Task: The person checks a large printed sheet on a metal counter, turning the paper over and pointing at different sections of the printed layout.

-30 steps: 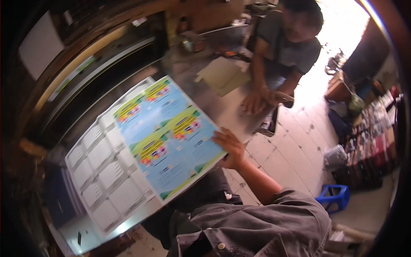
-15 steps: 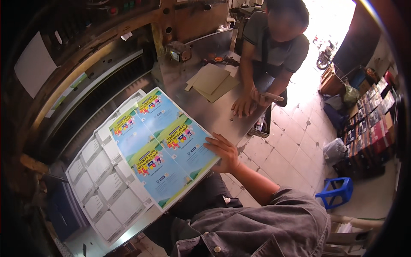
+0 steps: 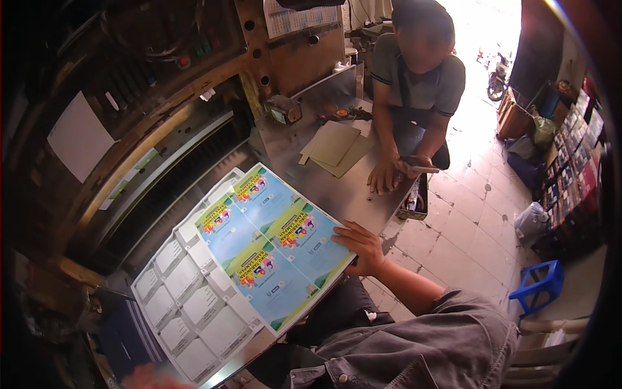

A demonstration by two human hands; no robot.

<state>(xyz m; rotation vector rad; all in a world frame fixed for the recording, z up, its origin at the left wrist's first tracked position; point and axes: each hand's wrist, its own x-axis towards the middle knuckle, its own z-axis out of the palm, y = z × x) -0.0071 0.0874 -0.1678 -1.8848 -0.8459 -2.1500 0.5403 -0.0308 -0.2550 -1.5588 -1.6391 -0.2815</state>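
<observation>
A large printed sheet (image 3: 285,253) with blue and green cover panels and yellow lettering lies on the metal worktable. White-and-grey form panels (image 3: 194,301) spread to its left, on the same or another sheet; I cannot tell which. At the right edge, my right hand (image 3: 363,248) grips the printed sheet, fingers lying over the top and the thumb hidden below. My left hand (image 3: 152,378) shows at the lower left by the near corner of the form panels, smeared by motion, its fingers unreadable.
A machine with a dark slot (image 3: 188,175) stands behind the sheets. Brown boards (image 3: 334,146) lie on the metal table. Across it, another person (image 3: 418,84) rests one hand there and holds a phone-like object (image 3: 420,167). A blue stool (image 3: 536,287) and stacked goods (image 3: 573,172) stand right.
My left hand has come into the lower left of the picture. The whole view has shifted, so everything sits lower and farther right. My right hand keeps its place on the sheet's edge.
</observation>
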